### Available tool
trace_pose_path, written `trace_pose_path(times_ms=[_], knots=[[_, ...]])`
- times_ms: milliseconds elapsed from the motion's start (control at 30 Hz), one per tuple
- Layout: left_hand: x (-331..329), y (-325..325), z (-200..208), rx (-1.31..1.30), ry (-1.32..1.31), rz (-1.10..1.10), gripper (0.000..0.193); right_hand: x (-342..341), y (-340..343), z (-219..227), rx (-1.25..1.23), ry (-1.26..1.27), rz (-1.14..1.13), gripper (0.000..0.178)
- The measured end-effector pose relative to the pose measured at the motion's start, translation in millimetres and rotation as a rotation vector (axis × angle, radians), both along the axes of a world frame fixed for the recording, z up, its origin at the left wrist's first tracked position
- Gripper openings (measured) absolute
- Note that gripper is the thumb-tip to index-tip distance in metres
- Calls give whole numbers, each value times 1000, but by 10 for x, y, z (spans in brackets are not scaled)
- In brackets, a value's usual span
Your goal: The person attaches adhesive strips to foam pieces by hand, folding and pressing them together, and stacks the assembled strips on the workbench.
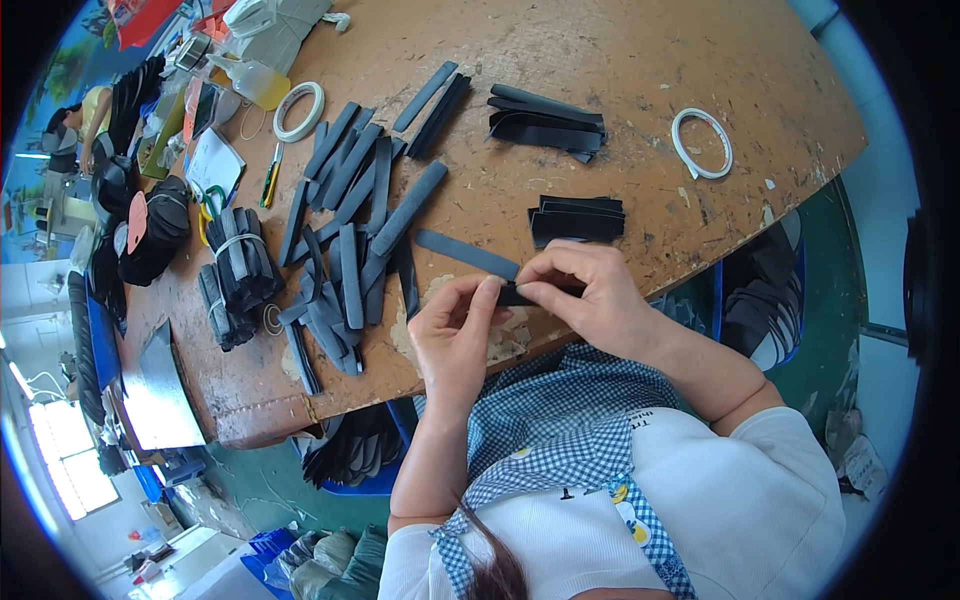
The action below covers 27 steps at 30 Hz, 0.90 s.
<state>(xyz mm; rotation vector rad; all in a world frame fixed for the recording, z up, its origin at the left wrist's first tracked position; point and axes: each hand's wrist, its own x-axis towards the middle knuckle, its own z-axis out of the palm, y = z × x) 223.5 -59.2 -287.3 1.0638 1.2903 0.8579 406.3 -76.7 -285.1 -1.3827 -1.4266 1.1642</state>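
Note:
Close to the table's near edge, my left hand (456, 325) and my right hand (588, 292) pinch a short black strip (513, 296) between thumbs and fingers. Just beyond my fingertips a grey strip (466, 250) lies at a slant; whether it touches the black one I cannot tell. A stack of black strips (577, 219) rests behind my right hand. Farther back is another pile of dark strips (547, 120). Left of my hands spreads a loose heap of grey and black strips (350, 260).
On the worn wooden table (640, 60) lie a tape roll (677, 137) at right and another tape roll (277, 110) at left, near a cutter (270, 176). Tied bundles (240, 262) sit at far left. Blue bins (800, 300) stand below the edge. Another person (95, 120) is far left.

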Motion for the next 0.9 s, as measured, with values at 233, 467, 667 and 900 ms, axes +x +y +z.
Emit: trace_pose_path(times_ms=[233,467,667,900], knots=[[-200,290,-35,228,230,58,22,377,367,-80,370,-782,-212,9],[-454,166,-142,298,385,153,14,-596,883,-223,440,-741,104,20],[-812,129,-83,269,415,176,12,-984,918,-361,467,-808,176,13],[-751,95,46,378,473,98,14,-1113,716,-195,709,-1071,270,11]])
